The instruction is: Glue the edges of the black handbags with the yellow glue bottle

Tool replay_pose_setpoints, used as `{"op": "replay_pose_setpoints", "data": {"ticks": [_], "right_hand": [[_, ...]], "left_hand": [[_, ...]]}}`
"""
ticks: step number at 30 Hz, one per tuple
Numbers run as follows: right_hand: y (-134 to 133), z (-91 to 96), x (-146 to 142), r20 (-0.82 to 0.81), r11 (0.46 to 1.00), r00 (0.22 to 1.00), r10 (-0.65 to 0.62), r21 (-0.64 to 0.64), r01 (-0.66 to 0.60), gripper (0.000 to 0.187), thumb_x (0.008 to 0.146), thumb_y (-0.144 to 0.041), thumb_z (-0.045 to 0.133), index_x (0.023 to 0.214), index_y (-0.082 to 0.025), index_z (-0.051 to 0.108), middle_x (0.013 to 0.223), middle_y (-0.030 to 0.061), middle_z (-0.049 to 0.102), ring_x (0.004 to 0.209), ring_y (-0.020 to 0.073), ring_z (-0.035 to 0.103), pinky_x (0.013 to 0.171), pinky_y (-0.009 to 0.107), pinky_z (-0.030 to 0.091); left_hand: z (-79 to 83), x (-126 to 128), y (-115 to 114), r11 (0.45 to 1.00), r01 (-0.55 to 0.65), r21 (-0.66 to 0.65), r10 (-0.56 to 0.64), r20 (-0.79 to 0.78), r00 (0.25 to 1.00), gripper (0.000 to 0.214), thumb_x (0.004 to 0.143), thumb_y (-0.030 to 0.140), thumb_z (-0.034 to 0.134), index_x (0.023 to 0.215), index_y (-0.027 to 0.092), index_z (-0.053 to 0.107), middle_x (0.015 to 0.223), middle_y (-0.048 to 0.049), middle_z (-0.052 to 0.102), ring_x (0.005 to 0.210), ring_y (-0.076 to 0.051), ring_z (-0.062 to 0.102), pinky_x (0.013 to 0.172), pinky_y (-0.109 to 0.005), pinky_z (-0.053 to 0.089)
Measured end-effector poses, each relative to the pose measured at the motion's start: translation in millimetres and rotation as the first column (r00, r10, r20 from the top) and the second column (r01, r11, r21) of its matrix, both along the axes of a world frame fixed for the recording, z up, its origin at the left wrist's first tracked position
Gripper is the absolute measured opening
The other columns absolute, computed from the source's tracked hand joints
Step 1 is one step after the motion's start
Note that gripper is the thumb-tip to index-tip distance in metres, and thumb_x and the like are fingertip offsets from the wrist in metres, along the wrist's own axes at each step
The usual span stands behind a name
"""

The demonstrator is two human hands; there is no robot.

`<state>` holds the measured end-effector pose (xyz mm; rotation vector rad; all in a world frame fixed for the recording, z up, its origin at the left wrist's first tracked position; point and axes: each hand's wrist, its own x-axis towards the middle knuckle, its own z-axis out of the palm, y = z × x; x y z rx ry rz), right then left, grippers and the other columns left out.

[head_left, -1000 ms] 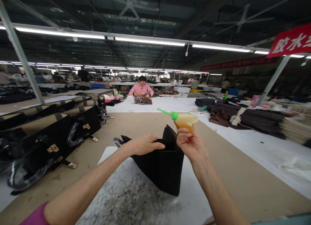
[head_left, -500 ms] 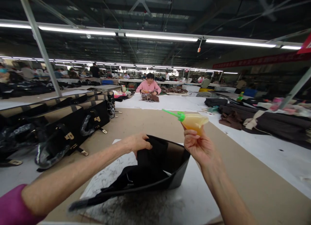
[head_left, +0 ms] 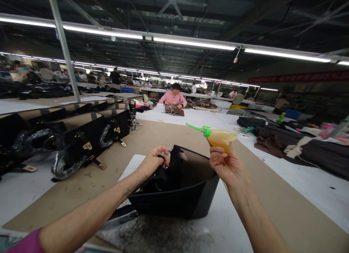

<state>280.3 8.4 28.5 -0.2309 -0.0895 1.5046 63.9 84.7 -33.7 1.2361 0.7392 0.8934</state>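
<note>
A black bag (head_left: 174, 202) with a brown inside stands on a stained white board (head_left: 226, 218) in front of me. My left hand (head_left: 156, 161) is closed on the black lining (head_left: 174, 165) at the bag's left side. Up over the bag's right rim, my right hand (head_left: 225, 162) grips a squeeze bottle (head_left: 222, 136) of amber liquid, its green spout pointing left. The bottle is apart from the bag. A plastic-wrapped handle (head_left: 122, 218) lies at the bag's lower left.
Several finished black bags (head_left: 79, 143) with gold clasps stand in rows on the left. Dark cloth (head_left: 308, 147) is piled at the right. Across the table, a person in pink (head_left: 173, 97) works on brown pieces (head_left: 174, 110).
My left hand has shifted its hold on the lining, its fingers now curled up. The bag has turned a little and its front wall stands straighter. The bottle is still held up.
</note>
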Motion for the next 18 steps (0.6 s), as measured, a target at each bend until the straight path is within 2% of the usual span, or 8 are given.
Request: {"op": "replay_pose_setpoints", "data": {"ticks": [5,7,9,11,13,15,16,18], "right_hand": [[-4,0.1,3,0.069,0.999,0.997,-0.045,-0.025,0.047,0.031,0.079,-0.015,0.067,0.104,-0.017,0.05,0.064,-0.0045,0.042,0.044,0.0069,0.043,0.037,0.014,0.044],[-5,0.1,2,0.074,0.997,0.996,-0.051,-0.052,0.054,0.022,0.083,-0.017,0.061,0.102,-0.015,0.05,0.063,-0.004,0.04,0.042,0.0069,0.042,0.036,0.014,0.043],[-5,-0.1,1,0.068,0.996,0.997,-0.048,-0.066,0.053,0.017,0.086,-0.018,0.056,0.102,-0.014,0.05,0.063,-0.0035,0.04,0.043,0.0072,0.043,0.036,0.014,0.043],[-4,-0.5,0,0.069,0.997,0.996,-0.049,-0.056,0.053,0.014,0.088,-0.018,0.051,0.102,-0.015,0.051,0.064,-0.0031,0.04,0.043,0.0074,0.044,0.036,0.014,0.043],[-2,-0.6,-1,0.086,0.997,0.995,-0.053,-0.054,0.058,0.012,0.089,-0.018,0.05,0.101,-0.016,0.052,0.064,-0.0032,0.04,0.044,0.0073,0.044,0.036,0.014,0.043],[-2,-0.4,-1,0.121,0.995,0.991,-0.06,-0.07,0.069,0.012,0.088,-0.017,0.052,0.1,-0.017,0.052,0.064,-0.0036,0.04,0.044,0.0068,0.044,0.036,0.012,0.043],[-2,-0.2,-1,0.146,0.995,0.987,-0.062,-0.069,0.072,0.014,0.087,-0.017,0.055,0.1,-0.018,0.051,0.064,-0.004,0.041,0.044,0.0064,0.044,0.037,0.012,0.043],[-2,0.0,0,0.206,0.997,0.977,-0.063,-0.033,0.071,0.021,0.081,-0.015,0.063,0.098,-0.021,0.051,0.065,-0.0051,0.043,0.046,0.0052,0.044,0.038,0.01,0.043]], "left_hand": [[-6.8,-47,14,0.989,-0.149,-0.007,0.15,0.054,0.987,0.023,0.05,0.014,0.044,0.072,0.015,0.048,0.055,0.0032,0.05,0.044,-0.006,0.035,0.045,-0.017,0.023],[-8.0,-64,15,0.973,-0.192,0.131,0.201,-0.062,0.978,0.014,0.064,0.022,0.045,0.075,0.015,0.05,0.058,0.0032,0.05,0.044,-0.006,0.033,0.045,-0.019,0.023],[-4.6,-69,14,0.923,-0.115,0.367,0.236,-0.304,0.923,0.025,0.078,0.038,0.042,0.078,0.016,0.055,0.064,0.0015,0.054,0.05,-0.009,0.041,0.049,-0.02,0.029],[2.7,-63,13,0.818,0.142,0.557,0.284,-0.606,0.743,0.043,0.076,0.057,0.044,0.079,0.018,0.06,0.07,-0.0014,0.059,0.062,-0.015,0.051,0.057,-0.024,0.035],[10.8,-48,14,0.728,0.417,0.544,0.348,-0.817,0.459,0.059,0.063,0.073,0.049,0.077,0.017,0.063,0.072,-0.0062,0.063,0.07,-0.022,0.057,0.063,-0.029,0.039],[16.4,-30,16,0.708,0.568,0.42,0.373,-0.905,0.205,0.072,0.049,0.082,0.05,0.074,0.016,0.065,0.073,-0.0114,0.065,0.071,-0.027,0.059,0.065,-0.033,0.041],[17.9,-20,18,0.71,0.604,0.363,0.37,-0.922,0.118,0.074,0.046,0.083,0.051,0.073,0.015,0.066,0.074,-0.0137,0.065,0.073,-0.029,0.06,0.066,-0.034,0.042],[19.5,-4,22,0.707,0.647,0.285,0.359,-0.933,0.018,0.071,0.046,0.08,0.055,0.072,0.014,0.067,0.077,-0.0165,0.066,0.079,-0.032,0.061,0.07,-0.037,0.043]]}}
